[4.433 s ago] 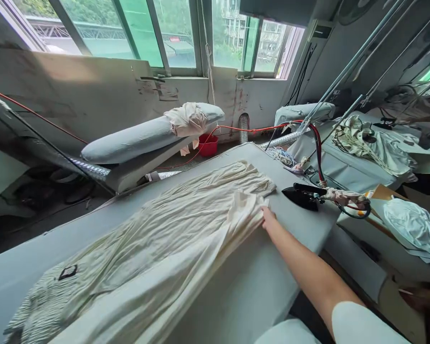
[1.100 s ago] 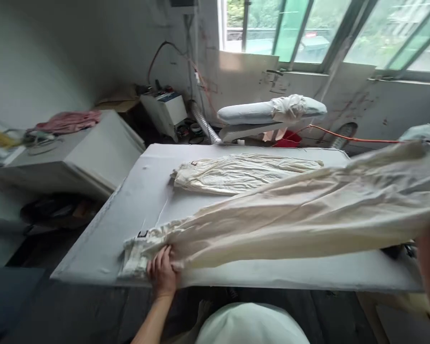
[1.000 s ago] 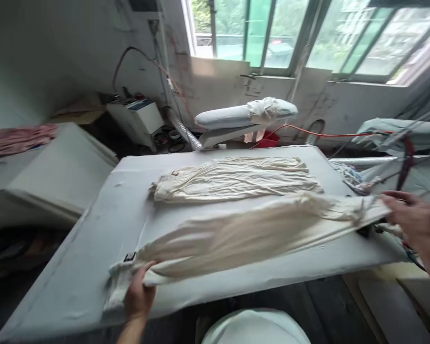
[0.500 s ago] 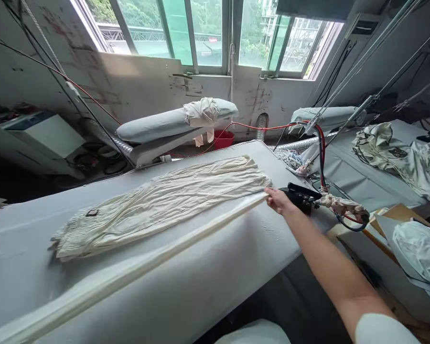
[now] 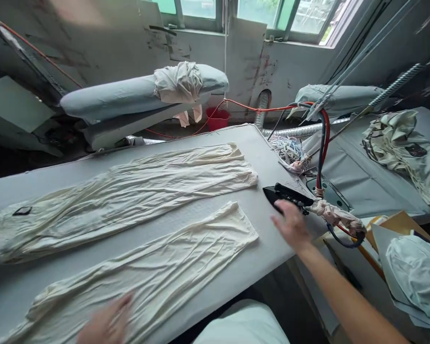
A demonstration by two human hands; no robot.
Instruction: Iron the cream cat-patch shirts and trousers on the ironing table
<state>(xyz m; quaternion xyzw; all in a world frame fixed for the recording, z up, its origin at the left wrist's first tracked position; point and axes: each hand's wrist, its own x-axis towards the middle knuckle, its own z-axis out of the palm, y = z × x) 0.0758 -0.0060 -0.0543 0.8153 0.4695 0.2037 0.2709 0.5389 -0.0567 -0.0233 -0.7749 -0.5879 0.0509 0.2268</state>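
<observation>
Smoothing step: left hand [image 5: 105, 322] spread flat on near cream garment [image 5: 146, 267], right hand [image 5: 292, 227] open beside iron [image 5: 288, 197], needing a firm grasp next

Daylight comes through a row of windows [image 5: 258, 9] set high in a stained, scuffed white wall [image 5: 129, 33]. Below them a padded grey sleeve board [image 5: 129, 95] stands with a bundled cloth [image 5: 177, 81] draped over it. A red bucket [image 5: 217, 118] sits on the dark floor beside a ribbed silver duct [image 5: 261, 107]. To the right is a second grey table [image 5: 361, 167] heaped with pale fabric [image 5: 397, 138]. Slanting metal rods [image 5: 358, 57] cross the upper right corner, possibly part of a hanging rig.
</observation>
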